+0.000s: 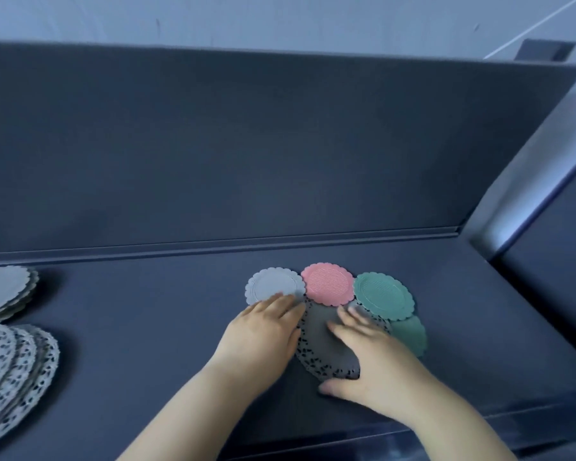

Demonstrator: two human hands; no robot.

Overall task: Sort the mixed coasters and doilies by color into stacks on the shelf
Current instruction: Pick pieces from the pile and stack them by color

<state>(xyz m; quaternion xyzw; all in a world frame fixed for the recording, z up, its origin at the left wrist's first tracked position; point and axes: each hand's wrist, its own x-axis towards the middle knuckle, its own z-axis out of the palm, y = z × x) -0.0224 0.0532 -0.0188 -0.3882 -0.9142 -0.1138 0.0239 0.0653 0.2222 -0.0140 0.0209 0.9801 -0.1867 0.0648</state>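
Note:
On the dark shelf (147, 327) lie a white scalloped coaster (271, 282), a pink one (328, 282) and a green one (383, 294) in a row. A second green coaster (411, 334) peeks out below the green one. In front of them lies a grey lace doily (323, 341). My left hand (263, 331) rests flat at the doily's left edge, fingertips touching the white coaster. My right hand (366, 357) lies spread on the doily, fingers apart, thumb at its near edge. Neither hand has lifted anything.
At the far left stand a stack of white scalloped coasters (4, 291) and a fanned pile of white lace doilies (14, 374). The shelf's back panel (246, 144) rises behind. A dark unit (552, 247) stands at the right end.

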